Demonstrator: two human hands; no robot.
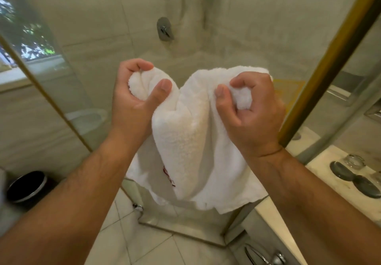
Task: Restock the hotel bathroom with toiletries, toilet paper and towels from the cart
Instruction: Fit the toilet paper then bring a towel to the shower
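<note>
white towel [191, 141] hangs bunched in front of the shower glass [68, 83], left grip [132, 93] and right grip [251, 110] each curled round a top corner. likely risk: a bunched corner slips loose and clean cloth drops to the floor [127, 233] below the glass.

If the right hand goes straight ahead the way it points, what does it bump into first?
The right hand, gripping the towel, would likely meet the shower glass first. If no pane stands there, which I cannot tell, then the tiled wall behind.
</note>
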